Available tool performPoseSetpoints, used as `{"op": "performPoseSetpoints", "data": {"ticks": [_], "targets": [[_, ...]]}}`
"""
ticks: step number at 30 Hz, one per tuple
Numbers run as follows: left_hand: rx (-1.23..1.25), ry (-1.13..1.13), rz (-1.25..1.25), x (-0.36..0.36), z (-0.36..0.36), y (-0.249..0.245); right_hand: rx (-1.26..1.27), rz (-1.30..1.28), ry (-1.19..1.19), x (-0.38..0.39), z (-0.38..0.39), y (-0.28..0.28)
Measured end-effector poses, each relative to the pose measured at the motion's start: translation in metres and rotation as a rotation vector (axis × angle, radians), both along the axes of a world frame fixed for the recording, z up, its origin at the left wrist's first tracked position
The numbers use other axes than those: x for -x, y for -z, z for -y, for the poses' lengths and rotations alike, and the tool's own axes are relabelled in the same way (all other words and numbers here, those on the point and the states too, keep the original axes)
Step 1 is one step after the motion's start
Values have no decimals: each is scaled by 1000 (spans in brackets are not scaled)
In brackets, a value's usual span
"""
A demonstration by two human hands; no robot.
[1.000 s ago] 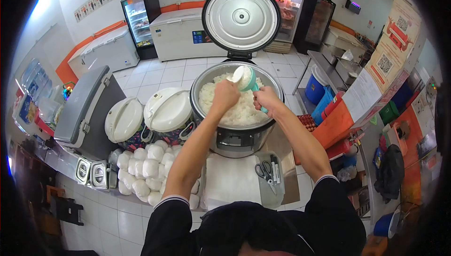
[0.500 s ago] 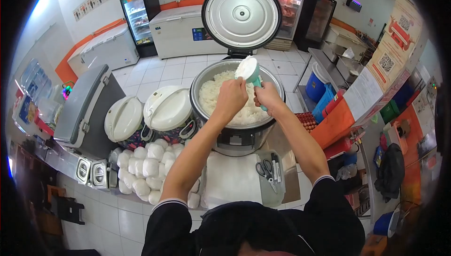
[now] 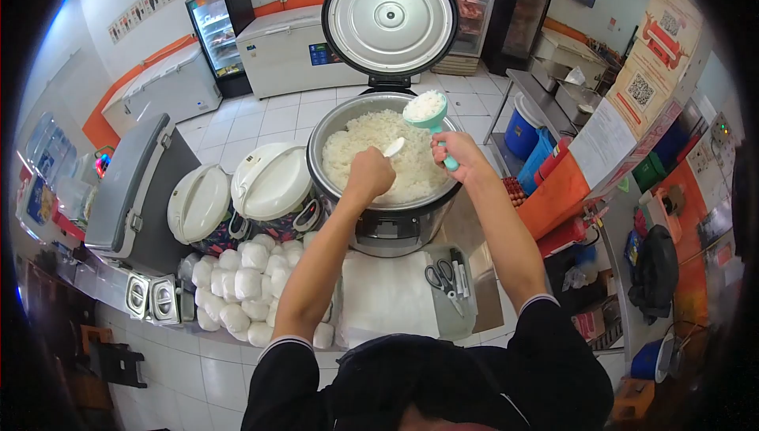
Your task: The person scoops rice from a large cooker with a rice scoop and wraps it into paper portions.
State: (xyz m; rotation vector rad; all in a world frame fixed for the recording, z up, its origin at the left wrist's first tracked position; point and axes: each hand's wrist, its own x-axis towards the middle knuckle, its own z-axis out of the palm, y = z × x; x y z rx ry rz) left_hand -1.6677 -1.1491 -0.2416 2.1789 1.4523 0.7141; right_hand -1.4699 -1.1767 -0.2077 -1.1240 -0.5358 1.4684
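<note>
In front of me stands a large rice cooker (image 3: 318, 164) full of cooked white rice (image 3: 360, 142), with its round metal lid (image 3: 387, 43) raised. Over the pot's right side, my right hand (image 3: 462, 156) is closed around the handle of a teal scoop (image 3: 433, 124). White rice (image 3: 425, 105) is heaped in the scoop's cup. My left hand (image 3: 371, 173) is closed above the rice, left of the scoop and apart from it. A white spoon (image 3: 394, 147) sticks out of its fingers; the rest of the spoon is hidden.
Several white wrapped bundles (image 3: 253, 285) are piled at front left. Behind them stand two white-lidded containers (image 3: 273, 182) and a grey cooler (image 3: 126, 194). White sheets (image 3: 387, 296) lie before the cooker, with scissors (image 3: 447, 285) in a tray beside them.
My left hand has moved down and left, away from the scoop, and the spoon now shows. The scoop has shifted slightly right and its rice-filled top faces upward more.
</note>
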Motion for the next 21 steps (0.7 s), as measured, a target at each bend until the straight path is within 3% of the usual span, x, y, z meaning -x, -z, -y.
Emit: {"op": "performPoseSetpoints", "data": {"ticks": [2, 4, 6, 8, 9, 10, 11, 13, 14, 16, 17, 19, 21], "targets": [[68, -36, -20, 10, -1, 3, -23, -30, -31, 5, 17, -9], [-278, -34, -175, 25, 8, 11, -168, 90, -37, 16, 54, -24], [-563, -171, -67, 45, 44, -6, -210, 76, -73, 20, 92, -30], [-635, -183, 166, 67, 81, -16, -222, 52, -107, 24, 126, -18], [-608, -225, 336, 72, 103, -17, -255, -122, -101, 28, 144, -7], [-639, -240, 408, 83, 120, 4, -276, -302, -87, 33, 164, 6], [-677, -258, 474, 95, 138, 27, -212, -317, -91, 35, 182, 24], [-408, -290, 508, 104, 184, 83, -193, -696, -311, 33, 212, 71], [-206, -278, 530, 107, 206, 112, -136, -766, -299, 31, 226, 112], [417, -190, 318, 114, 242, 152, -30, -777, -288, 37, 249, 170], [438, -207, 316, 115, 256, 173, 31, -768, -275, 41, 257, 181], [28, 77, -61, 122, 274, 216, 65, -628, -252, 57, 260, 164], [192, 126, -196, 129, 283, 229, -115, -304, -246, 66, 265, 156]]}}
